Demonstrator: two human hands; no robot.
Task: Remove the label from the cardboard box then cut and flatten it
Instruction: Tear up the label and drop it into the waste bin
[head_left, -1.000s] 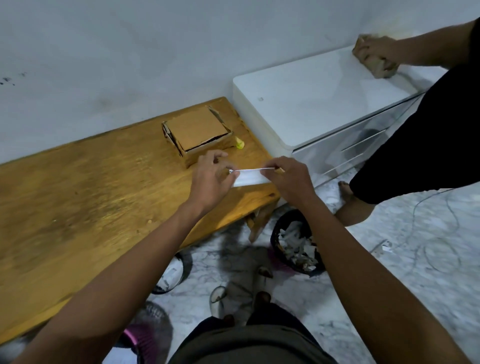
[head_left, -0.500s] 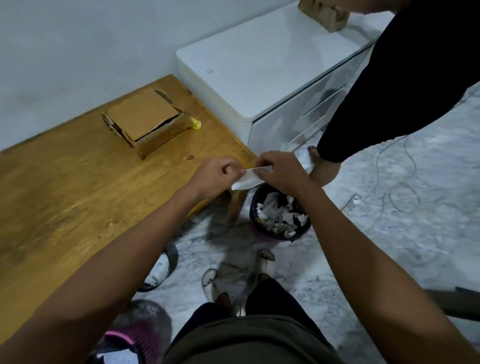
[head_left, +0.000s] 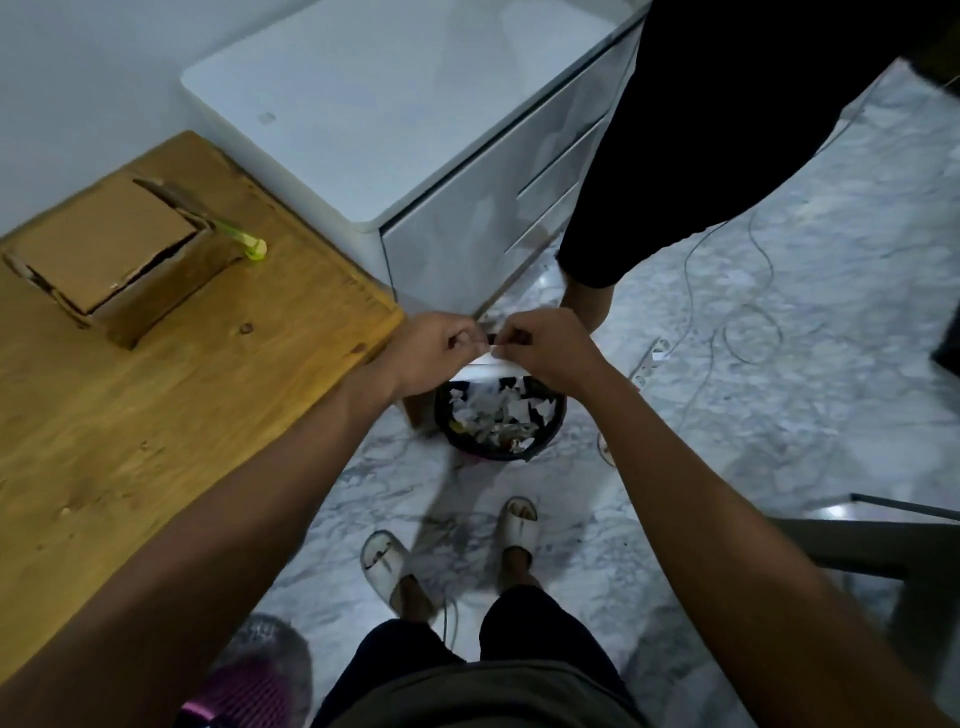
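Both hands meet above the black bin (head_left: 498, 415), left hand (head_left: 431, 353) and right hand (head_left: 545, 353) each pinching the white label (head_left: 485, 359), which runs left to right between them. The cardboard box (head_left: 111, 254) sits far left on the wooden table (head_left: 182, 415), long axis slanting far-left to near-right.

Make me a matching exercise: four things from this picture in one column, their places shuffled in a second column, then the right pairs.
Things:
1. label
2. cardboard box
3. bin
4. green cutter

Places:
A. on the floor, below the hands
B. on the wooden table, lying beside the box
C. pinched between the left hand and right hand
D. on the wooden table, near the wall

Pairs: 1-C, 2-D, 3-A, 4-B
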